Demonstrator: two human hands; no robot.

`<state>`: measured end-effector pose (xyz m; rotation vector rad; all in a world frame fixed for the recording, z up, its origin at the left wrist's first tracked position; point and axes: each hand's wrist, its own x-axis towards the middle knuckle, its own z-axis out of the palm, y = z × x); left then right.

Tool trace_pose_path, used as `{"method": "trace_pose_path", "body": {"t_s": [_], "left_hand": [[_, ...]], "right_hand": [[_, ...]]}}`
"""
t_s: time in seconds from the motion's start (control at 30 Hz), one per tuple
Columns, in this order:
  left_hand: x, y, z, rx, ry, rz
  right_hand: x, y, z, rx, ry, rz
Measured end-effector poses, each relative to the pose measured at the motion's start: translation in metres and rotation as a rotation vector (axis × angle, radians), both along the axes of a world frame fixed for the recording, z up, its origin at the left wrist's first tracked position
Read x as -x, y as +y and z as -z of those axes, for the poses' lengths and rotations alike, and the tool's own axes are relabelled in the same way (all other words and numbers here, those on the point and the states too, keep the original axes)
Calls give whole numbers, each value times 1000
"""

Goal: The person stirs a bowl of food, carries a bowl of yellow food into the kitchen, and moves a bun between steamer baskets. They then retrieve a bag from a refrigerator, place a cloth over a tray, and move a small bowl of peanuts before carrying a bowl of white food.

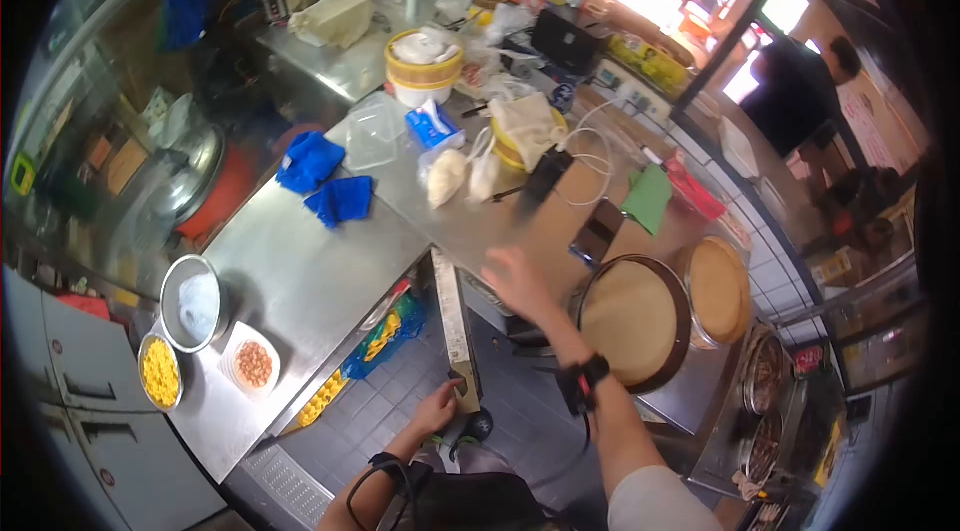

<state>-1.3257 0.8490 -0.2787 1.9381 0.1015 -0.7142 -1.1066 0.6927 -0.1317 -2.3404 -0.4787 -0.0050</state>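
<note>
The narrow panel point(452, 316) hanging off the front edge of the steel counter point(300, 281) runs from the counter's lip down toward you, pale on its face with a tan corner at its lower end. It looks like the edge of an open door or drawer, though you can't tell which from here. Your left hand point(436, 409) is low at that tan corner, fingers curled onto it. Whether it really grips or only rests there can't be made out. Your right hand point(515, 279) is up above the panel's top end, spread open, blurred and holding nothing, just beside the round griddle point(635, 321). The griddle has a dark rim and a flat tan face. A second round plate point(718, 289) sits just past it, and a dark phone point(597, 231) lies near your fingertips. As a judgement, you are at the reaching stage, with one hand steadying the panel below and the other not yet on anything. The next move calls for a clear line past the griddle rim, which may be hot. Farther out lie a green cloth point(648, 197) and two blue cloths point(325, 181), and at the counter's near end a bowl of corn point(160, 372) beside a steel bowl point(195, 303).
</note>
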Motion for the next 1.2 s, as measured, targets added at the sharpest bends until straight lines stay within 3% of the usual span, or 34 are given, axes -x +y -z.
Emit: {"method": "trace_pose_path", "body": {"t_s": [0.07,0.13,0.27,0.33,0.47,0.53,0.6,0.7,0.83,0.9,0.97,1.1,1.13,1.2], "left_hand": [[-6,-17,-3,-10,-62,56],[-15,-35,-6,-24,-118,112],[-31,-76,12,48,-43,137],[-42,-101,24,87,-55,137],[-71,-132,33,197,-261,104],[-82,-143,19,218,-307,127],[-102,-140,2,57,-259,113],[-132,-120,-74,-98,-225,216],[-189,-80,-123,47,-432,110],[-234,-61,-140,142,-398,-58],[-289,-46,-160,132,-544,-149],[-409,-33,-192,-417,-685,-207],[-436,-32,-177,-408,-681,-191],[-493,-27,-134,-674,-790,-213]], "right_hand": [[46,-35,-8,-13,-25,-59],[94,-67,-28,63,189,28],[178,-128,-46,111,68,110],[213,-158,-55,130,143,228],[264,-205,-62,75,112,408],[279,-233,-59,114,76,503],[283,-253,-64,79,49,557],[280,-268,-80,19,14,636],[266,-289,-98,31,-21,671],[258,-300,-95,21,-23,671],[242,-306,-95,16,-32,673],[210,-305,-104,61,16,715],[200,-305,-107,97,30,727],[186,-303,-112,124,37,745]]}}
